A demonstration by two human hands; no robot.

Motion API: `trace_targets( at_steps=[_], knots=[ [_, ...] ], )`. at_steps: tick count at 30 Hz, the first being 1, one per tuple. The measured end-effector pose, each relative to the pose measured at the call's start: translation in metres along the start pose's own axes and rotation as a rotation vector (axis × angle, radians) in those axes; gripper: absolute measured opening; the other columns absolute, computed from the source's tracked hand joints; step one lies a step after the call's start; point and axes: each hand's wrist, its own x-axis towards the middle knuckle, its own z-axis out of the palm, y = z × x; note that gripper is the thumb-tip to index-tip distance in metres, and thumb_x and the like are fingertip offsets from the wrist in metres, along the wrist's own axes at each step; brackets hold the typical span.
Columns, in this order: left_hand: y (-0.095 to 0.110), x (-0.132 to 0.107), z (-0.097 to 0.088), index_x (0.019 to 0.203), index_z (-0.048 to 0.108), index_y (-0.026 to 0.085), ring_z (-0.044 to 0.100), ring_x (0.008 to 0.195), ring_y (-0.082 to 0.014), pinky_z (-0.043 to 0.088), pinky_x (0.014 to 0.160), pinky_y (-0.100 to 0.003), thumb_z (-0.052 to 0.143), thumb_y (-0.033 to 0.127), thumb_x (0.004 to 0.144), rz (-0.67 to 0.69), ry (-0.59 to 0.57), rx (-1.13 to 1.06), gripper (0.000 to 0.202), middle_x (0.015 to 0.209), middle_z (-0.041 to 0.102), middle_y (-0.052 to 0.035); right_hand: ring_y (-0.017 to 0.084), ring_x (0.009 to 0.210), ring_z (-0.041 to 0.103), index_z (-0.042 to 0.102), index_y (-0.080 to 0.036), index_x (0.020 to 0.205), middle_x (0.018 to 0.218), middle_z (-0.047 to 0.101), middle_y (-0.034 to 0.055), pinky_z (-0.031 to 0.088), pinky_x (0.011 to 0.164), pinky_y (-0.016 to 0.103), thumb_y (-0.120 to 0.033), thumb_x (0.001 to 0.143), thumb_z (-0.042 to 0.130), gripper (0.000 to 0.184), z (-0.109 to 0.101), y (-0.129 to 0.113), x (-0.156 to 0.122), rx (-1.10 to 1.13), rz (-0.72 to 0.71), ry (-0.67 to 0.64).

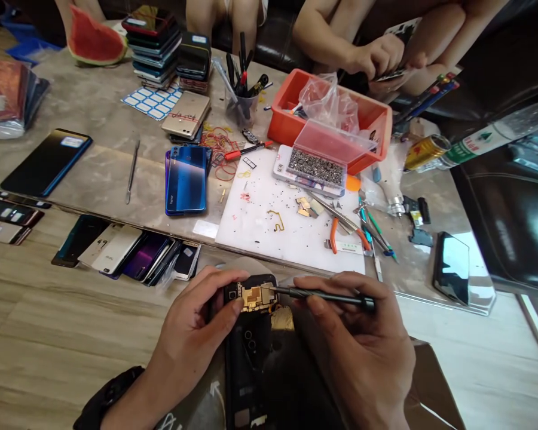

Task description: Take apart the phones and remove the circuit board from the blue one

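Note:
My left hand (192,334) grips the top left edge of an opened black phone (255,358), its fingers curled round the frame beside the exposed gold circuit board (256,297). My right hand (363,352) is closed on a thin black screwdriver (327,295), held level. Its tip touches the right side of the circuit board. The phone lies below the front edge of the table, near my body.
A white work mat (291,221) carries loose screws, tweezers and orange-handled pliers (341,230). Behind it stand a clear screw box (316,167), an orange bin (376,119) and a tool cup (241,107). Phones are stacked at left, with a blue phone (186,179). Another person's hands (381,57) work opposite.

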Motion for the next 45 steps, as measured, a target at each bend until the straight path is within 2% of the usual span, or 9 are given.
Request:
trace_targets(
  at_steps=[6, 20, 28, 31, 33, 38, 39, 42, 45],
  knots=[
    [0.003, 0.0, -0.001, 0.119, 0.076, 0.033, 0.05, 0.069, -0.0137, 0.042, 0.061, -0.023, 0.067, 0.034, 0.097, 0.015, 0.017, -0.001, 0.024, 0.087, 0.055, 0.0013, 0.02, 0.077, 0.083, 0.065, -0.028, 0.103, 0.095, 0.085, 0.0018, 0.071, 0.072, 0.029, -0.019, 0.086, 0.083, 0.027, 0.004, 0.0, 0.001, 0.012, 0.011, -0.03],
    [0.001, 0.0, -0.001, 0.12, 0.076, 0.035, 0.049, 0.068, -0.0121, 0.04, 0.06, -0.022, 0.068, 0.032, 0.097, 0.007, 0.003, -0.024, 0.025, 0.089, 0.054, 0.0019, 0.017, 0.085, 0.083, 0.064, -0.028, 0.108, 0.1, 0.085, -0.0003, 0.069, 0.077, 0.024, -0.015, 0.089, 0.08, 0.028, 0.0, 0.004, -0.001, -0.032, -0.031, -0.079],
    [-0.001, 0.0, 0.0, 0.118, 0.076, 0.038, 0.048, 0.068, -0.0115, 0.039, 0.06, -0.022, 0.068, 0.03, 0.096, 0.013, 0.002, -0.043, 0.025, 0.088, 0.052, 0.0029, 0.017, 0.089, 0.082, 0.062, -0.028, 0.111, 0.101, 0.084, 0.0, 0.068, 0.076, 0.025, -0.012, 0.091, 0.075, 0.029, -0.003, 0.004, 0.001, -0.162, -0.174, -0.127],
    [0.001, 0.001, 0.0, 0.117, 0.076, 0.037, 0.049, 0.068, -0.0115, 0.039, 0.059, -0.022, 0.068, 0.028, 0.095, 0.0, 0.01, -0.046, 0.025, 0.087, 0.053, 0.0029, 0.018, 0.095, 0.081, 0.061, -0.029, 0.117, 0.105, 0.083, -0.0006, 0.068, 0.08, 0.028, -0.014, 0.093, 0.074, 0.031, -0.006, -0.003, 0.002, -0.308, -0.269, -0.185],
    [0.002, 0.002, 0.001, 0.116, 0.077, 0.036, 0.049, 0.067, -0.0115, 0.038, 0.058, -0.022, 0.069, 0.028, 0.094, -0.001, 0.016, -0.043, 0.025, 0.085, 0.053, 0.003, 0.019, 0.092, 0.082, 0.061, -0.029, 0.118, 0.103, 0.083, -0.0012, 0.066, 0.077, 0.028, -0.017, 0.095, 0.072, 0.028, -0.004, -0.013, 0.004, -0.468, -0.37, -0.226],
    [0.001, 0.003, 0.001, 0.115, 0.078, 0.034, 0.049, 0.067, -0.0124, 0.04, 0.06, -0.023, 0.07, 0.026, 0.092, 0.026, 0.029, -0.023, 0.026, 0.084, 0.054, 0.0029, 0.015, 0.055, 0.072, 0.062, -0.024, 0.104, 0.073, 0.076, -0.0037, 0.048, 0.049, 0.027, -0.025, 0.103, 0.061, 0.001, 0.007, -0.043, 0.02, -0.792, -0.682, -0.343],
    [0.0, 0.003, 0.001, 0.116, 0.077, 0.034, 0.05, 0.067, -0.0125, 0.041, 0.061, -0.023, 0.069, 0.024, 0.092, 0.03, 0.03, -0.018, 0.027, 0.085, 0.055, 0.0029, 0.015, 0.051, 0.068, 0.061, -0.024, 0.101, 0.07, 0.073, -0.0039, 0.044, 0.047, 0.028, -0.026, 0.104, 0.06, 0.004, 0.009, -0.049, 0.025, -0.828, -0.714, -0.381],
    [0.0, 0.002, 0.002, 0.117, 0.076, 0.033, 0.051, 0.068, -0.0124, 0.043, 0.062, -0.023, 0.068, 0.021, 0.09, 0.027, 0.044, -0.001, 0.031, 0.088, 0.059, 0.0029, 0.014, 0.05, 0.064, 0.061, -0.023, 0.103, 0.072, 0.072, -0.0019, 0.037, 0.044, 0.028, -0.028, 0.105, 0.058, 0.006, 0.012, -0.063, 0.04, -0.887, -0.716, -0.549],
    [0.0, 0.001, 0.003, 0.118, 0.074, 0.032, 0.053, 0.071, -0.0134, 0.046, 0.065, -0.024, 0.069, 0.022, 0.087, -0.023, 0.075, -0.027, 0.033, 0.09, 0.062, 0.0027, 0.013, 0.064, 0.069, 0.058, -0.023, 0.122, 0.091, 0.077, 0.0004, 0.044, 0.051, 0.024, -0.02, 0.105, 0.053, 0.017, 0.01, -0.071, 0.047, -0.845, -0.652, -0.771]
  ],
)
